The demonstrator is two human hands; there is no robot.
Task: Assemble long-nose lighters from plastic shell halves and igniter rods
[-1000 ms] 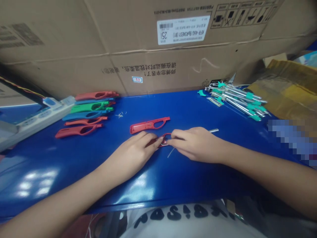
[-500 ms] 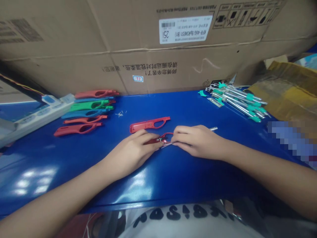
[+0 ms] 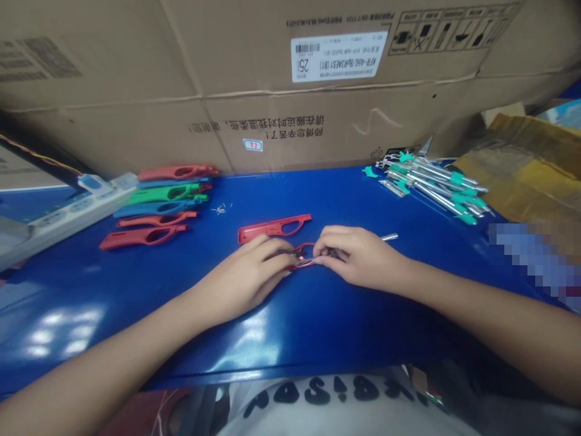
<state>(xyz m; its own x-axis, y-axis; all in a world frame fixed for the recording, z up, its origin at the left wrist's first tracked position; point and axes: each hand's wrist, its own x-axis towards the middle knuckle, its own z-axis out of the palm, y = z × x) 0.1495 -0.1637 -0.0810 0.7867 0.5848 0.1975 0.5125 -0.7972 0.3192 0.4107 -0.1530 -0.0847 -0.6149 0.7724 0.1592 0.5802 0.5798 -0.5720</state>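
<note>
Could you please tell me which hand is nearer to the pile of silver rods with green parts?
Right: the pile of silver rods lies beyond the right hand, to its right. The left hand is farther off, on the right hand's other side.

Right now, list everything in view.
Large carton: one, brown, behind table
Table: one, blue, beneath hands
Power strip: one, white, left
Handle shells: six or more, red, blue, green, left
Pins: several, pale, beside handle shells
Loose shell: one, red, beyond hands
Held shell: one, red, between hands
Tube end: one, silver, beside right hand
Rods: many, silver and green, right
Taped carton: one, brown-yellow, right
Shirt: one, white, bottom
Left hand: one, at held shell
Right hand: one, at held shell
</note>
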